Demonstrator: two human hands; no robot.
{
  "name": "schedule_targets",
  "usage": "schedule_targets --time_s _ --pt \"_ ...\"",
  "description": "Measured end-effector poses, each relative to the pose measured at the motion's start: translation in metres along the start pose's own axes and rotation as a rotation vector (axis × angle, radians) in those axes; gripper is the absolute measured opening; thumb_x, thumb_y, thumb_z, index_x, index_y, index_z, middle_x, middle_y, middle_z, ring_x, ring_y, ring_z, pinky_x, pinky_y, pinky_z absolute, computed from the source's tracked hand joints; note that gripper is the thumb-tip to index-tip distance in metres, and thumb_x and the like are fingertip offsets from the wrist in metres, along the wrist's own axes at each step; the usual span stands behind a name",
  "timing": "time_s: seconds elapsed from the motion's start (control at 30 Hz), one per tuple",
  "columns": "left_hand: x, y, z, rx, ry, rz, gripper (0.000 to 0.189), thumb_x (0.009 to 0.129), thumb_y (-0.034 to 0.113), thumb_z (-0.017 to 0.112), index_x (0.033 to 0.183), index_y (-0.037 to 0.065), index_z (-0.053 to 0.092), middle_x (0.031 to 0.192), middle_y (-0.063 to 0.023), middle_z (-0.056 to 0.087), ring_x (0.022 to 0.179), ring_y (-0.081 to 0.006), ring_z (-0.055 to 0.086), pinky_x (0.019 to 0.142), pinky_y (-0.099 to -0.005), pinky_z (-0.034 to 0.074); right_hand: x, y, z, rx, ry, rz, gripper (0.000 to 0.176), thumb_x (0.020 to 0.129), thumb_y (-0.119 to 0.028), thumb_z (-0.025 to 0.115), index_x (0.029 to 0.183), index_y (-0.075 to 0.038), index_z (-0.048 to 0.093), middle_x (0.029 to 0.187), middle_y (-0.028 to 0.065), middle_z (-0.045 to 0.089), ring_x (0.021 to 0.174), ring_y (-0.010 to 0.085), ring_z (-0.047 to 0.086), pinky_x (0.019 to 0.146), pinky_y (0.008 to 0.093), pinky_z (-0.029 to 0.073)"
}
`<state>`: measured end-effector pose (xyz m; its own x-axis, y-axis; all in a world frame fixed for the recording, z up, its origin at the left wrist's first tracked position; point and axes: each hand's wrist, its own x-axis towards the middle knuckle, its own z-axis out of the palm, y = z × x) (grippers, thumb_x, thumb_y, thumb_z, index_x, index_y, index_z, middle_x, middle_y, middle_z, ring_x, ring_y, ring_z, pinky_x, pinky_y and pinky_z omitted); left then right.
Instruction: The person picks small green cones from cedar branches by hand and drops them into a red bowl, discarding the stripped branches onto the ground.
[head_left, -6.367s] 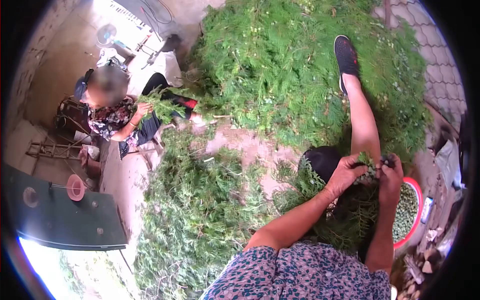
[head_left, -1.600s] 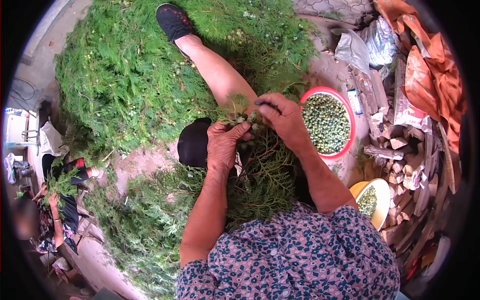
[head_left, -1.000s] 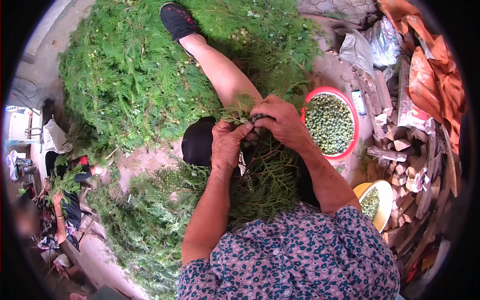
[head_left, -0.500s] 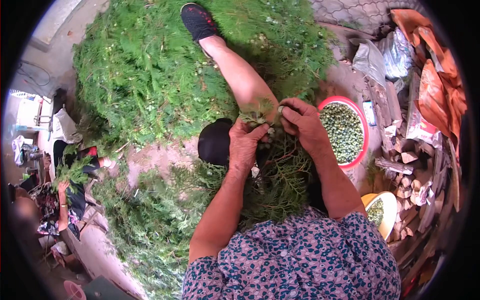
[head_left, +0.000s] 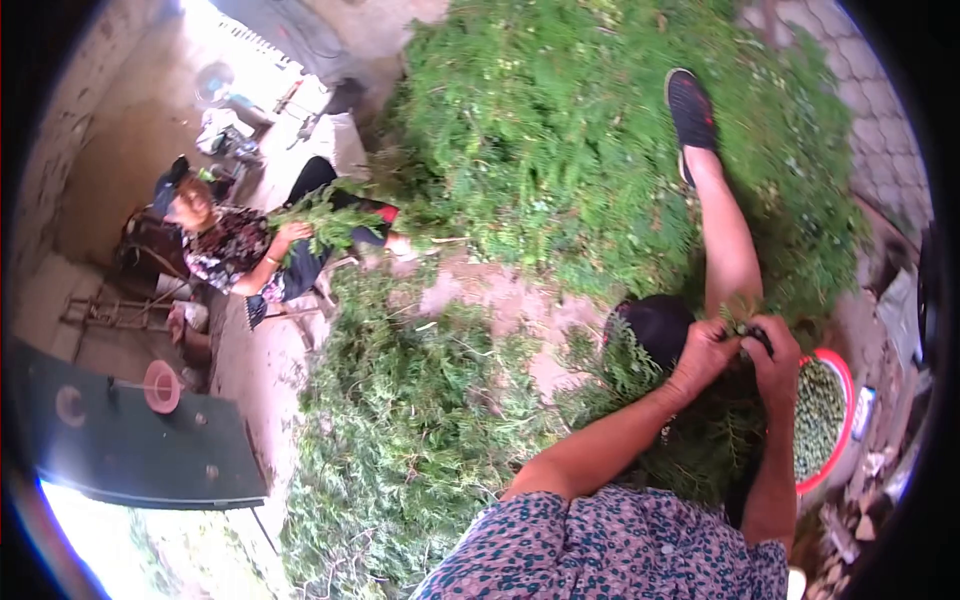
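Observation:
My left hand (head_left: 703,352) is closed around a green conifer sprig (head_left: 738,318), whose leafy tip pokes up above the fingers. Right beside it, my right hand (head_left: 777,350) is bent in a pinch at the same sprig; whatever sits between its fingertips is too small to make out. More dark green conifer twigs (head_left: 715,445) lie in my lap below both wrists. Close to my right hand stands a red-rimmed tub (head_left: 851,400) full of small round green cones (head_left: 818,420).
A big heap of cut conifer branches (head_left: 560,130) spreads ahead under my outstretched leg, and another pile (head_left: 400,450) lies to the left. Further left, a seated co-worker (head_left: 235,245) holds a green branch (head_left: 335,220). Firewood (head_left: 838,535) is at the lower right.
My view has swung left, bringing the co-worker and a dark green panel further into sight. My two hands have come closer together at the sprig.

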<state>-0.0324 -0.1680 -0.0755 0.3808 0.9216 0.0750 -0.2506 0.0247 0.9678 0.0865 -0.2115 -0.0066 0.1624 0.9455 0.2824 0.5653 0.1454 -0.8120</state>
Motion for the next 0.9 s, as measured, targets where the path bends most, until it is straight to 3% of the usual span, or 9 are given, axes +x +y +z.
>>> schedule_targets --time_s 0.07,0.13,0.3,0.47,0.5,0.53,0.67,0.77,0.9 --pt "-0.001 0.005 0.000 0.143 0.027 0.175 0.004 0.076 0.001 0.061 0.079 -0.001 0.060 0.062 0.0001 0.056 0.059 -0.0039 0.050 0.049 -0.0244 0.044 0.001 -0.004 0.002 0.004 -0.026 0.005 0.020 0.070 -0.007 0.061 0.087 0.000 0.054 0.077 0.0041 0.052 0.073 0.0139 0.051 0.067 0.0274 0.042" --pt "-0.002 0.011 -0.001 0.153 0.024 0.123 0.006 0.074 0.001 0.062 0.075 -0.002 0.057 0.059 -0.0025 0.054 0.059 -0.0034 0.047 0.048 -0.0264 0.042 0.002 -0.006 0.004 0.082 -0.008 0.144 0.023 0.067 -0.007 0.063 0.088 0.000 0.054 0.078 0.0048 0.053 0.073 0.0147 0.051 0.067 0.0272 0.042" --pt "-0.004 0.017 -0.002 0.185 0.057 0.187 0.006 0.073 0.000 0.062 0.076 -0.002 0.057 0.059 -0.0053 0.054 0.059 -0.0045 0.048 0.049 -0.0266 0.043 0.006 0.002 0.007 -0.051 0.023 -0.066 0.018 0.067 -0.005 0.062 0.083 0.001 0.056 0.075 0.0077 0.054 0.071 0.0167 0.053 0.068 0.0282 0.043" --pt "-0.006 0.023 -0.008 0.145 -0.112 -0.070 0.008 0.076 0.003 0.061 0.083 -0.001 0.060 0.065 -0.0020 0.058 0.063 -0.0039 0.050 0.053 -0.0258 0.045 -0.002 -0.012 0.016 0.040 0.008 0.187 0.010 0.075 -0.006 0.056 0.079 0.002 0.054 0.067 0.0086 0.053 0.062 0.0139 0.051 0.058 0.0289 0.041" --pt "-0.008 0.003 -0.006 0.273 -0.026 0.189 0.013 0.074 0.005 0.063 0.086 -0.001 0.060 0.070 -0.0035 0.061 0.064 -0.0046 0.052 0.056 -0.0260 0.045 -0.002 -0.006 0.016 0.180 0.019 0.290 0.008 0.075 -0.007 0.056 0.077 0.001 0.055 0.062 0.0046 0.050 0.055 0.0100 0.047 0.050 0.0254 0.037" --pt "-0.004 0.000 -0.003 0.219 0.019 0.259 0.014 0.075 0.003 0.063 0.088 0.000 0.061 0.076 -0.0038 0.063 0.065 -0.0076 0.054 0.059 -0.0259 0.045 0.004 -0.002 0.010 0.307 0.036 0.392 0.008 0.076 -0.008 0.055 0.075 -0.001 0.056 0.058 0.0005 0.048 0.048 0.0061 0.043 0.043 0.0219 0.032" --pt "-0.002 0.034 -0.008 -0.112 -0.041 -0.270 0.014 0.076 0.001 0.062 0.090 0.003 0.064 0.079 -0.0017 0.064 0.068 -0.0086 0.057 0.059 -0.0247 0.048 0.009 -0.016 -0.006 0.671 0.022 0.506 0.011 0.083 -0.013 0.053 0.081 -0.002 0.055 0.059 -0.0010 0.046 0.044 0.0053 0.038 0.039 0.0199 0.027" --pt "-0.002 0.041 -0.004 -0.247 -0.011 -0.301 0.015 0.076 -0.001 0.060 0.090 0.002 0.063 0.076 -0.0029 0.063 0.061 -0.0090 0.056 0.054 -0.0235 0.046 0.005 -0.006 -0.016 0.909 0.134 0.492 0.016 0.085 -0.014 0.054 0.094 -0.001 0.055 0.076 0.0041 0.054 0.054 0.0093 0.048 0.043 0.0204 0.034" --pt "-0.005 0.035 0.002 -0.225 -0.039 -0.290 0.015 0.077 0.000 0.060 0.092 0.000 0.063 0.078 -0.0050 0.065 0.064 -0.0095 0.058 0.060 -0.0229 0.047 -0.011 0.007 -0.027 1.077 0.197 0.471 0.024 0.084 -0.015 0.057 0.104 -0.004 0.053 0.085 0.0071 0.058 0.065 0.0132 0.053 0.047 0.0226 0.039"
